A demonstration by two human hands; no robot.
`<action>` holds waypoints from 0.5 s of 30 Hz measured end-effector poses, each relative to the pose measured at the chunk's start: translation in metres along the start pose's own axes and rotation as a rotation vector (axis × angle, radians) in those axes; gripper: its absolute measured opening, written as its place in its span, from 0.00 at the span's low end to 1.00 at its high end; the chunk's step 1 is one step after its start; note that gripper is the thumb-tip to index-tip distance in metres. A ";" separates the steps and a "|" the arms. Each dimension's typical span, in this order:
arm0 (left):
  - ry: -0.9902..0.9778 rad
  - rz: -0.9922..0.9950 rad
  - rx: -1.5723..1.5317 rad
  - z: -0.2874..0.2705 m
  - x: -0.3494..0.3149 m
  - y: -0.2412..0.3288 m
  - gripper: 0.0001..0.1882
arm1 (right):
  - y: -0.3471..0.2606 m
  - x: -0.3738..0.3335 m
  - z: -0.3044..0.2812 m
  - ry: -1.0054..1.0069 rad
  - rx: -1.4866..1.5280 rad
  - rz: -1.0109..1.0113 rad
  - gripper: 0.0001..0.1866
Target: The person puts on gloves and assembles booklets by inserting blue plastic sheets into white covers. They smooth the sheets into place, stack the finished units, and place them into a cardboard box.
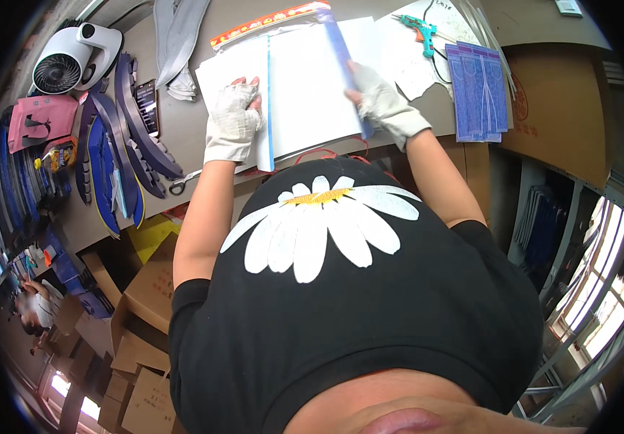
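A white sheet (301, 101) lies on the table before me, with a narrow blue strip (269, 72) running down it near its left part. My left hand (236, 119), in a pale fingerless glove, rests on the sheet left of that strip, fingers laid out and holding nothing. At the sheet's right side is a wider translucent blue-purple strip (342, 65), smeared by motion. My right hand (391, 108), gloved the same way, has its fingers and thumb at this strip's edge and appears to grip it. A red and gold printed band (268, 22) crosses the sheet's far edge.
A teal glue gun (425, 35) lies on white paper at the back right, beside patterned blue sheets (477, 94). On the left are a white fan (66, 65), a phone (147, 108), curved purple pieces (142, 137), scissors (180, 184) and a pink item (42, 121). Cardboard boxes (149, 289) stand below.
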State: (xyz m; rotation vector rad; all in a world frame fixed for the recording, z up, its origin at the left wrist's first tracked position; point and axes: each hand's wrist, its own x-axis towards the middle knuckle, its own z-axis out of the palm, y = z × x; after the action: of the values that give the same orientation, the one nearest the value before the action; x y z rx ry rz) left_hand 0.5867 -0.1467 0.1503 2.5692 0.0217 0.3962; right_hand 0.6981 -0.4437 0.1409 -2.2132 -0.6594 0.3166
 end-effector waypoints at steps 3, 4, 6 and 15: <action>0.033 -0.021 0.016 0.000 0.003 0.004 0.18 | -0.016 -0.004 0.013 0.011 -0.367 -0.128 0.39; 0.094 -0.045 -0.045 0.006 0.002 -0.005 0.18 | -0.014 -0.003 0.019 0.081 -0.388 -0.139 0.39; 0.184 -0.125 -0.226 0.015 -0.001 -0.030 0.20 | -0.018 0.000 0.020 0.172 -0.182 -0.014 0.36; 0.160 -0.646 -0.880 0.013 -0.044 -0.089 0.32 | 0.016 -0.004 -0.031 0.128 0.441 0.837 0.21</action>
State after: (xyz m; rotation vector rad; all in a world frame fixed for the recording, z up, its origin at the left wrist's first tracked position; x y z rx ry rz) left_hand 0.5538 -0.0809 0.0822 1.5447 0.5816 0.2672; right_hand 0.7140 -0.4741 0.1488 -1.9429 0.4145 0.6556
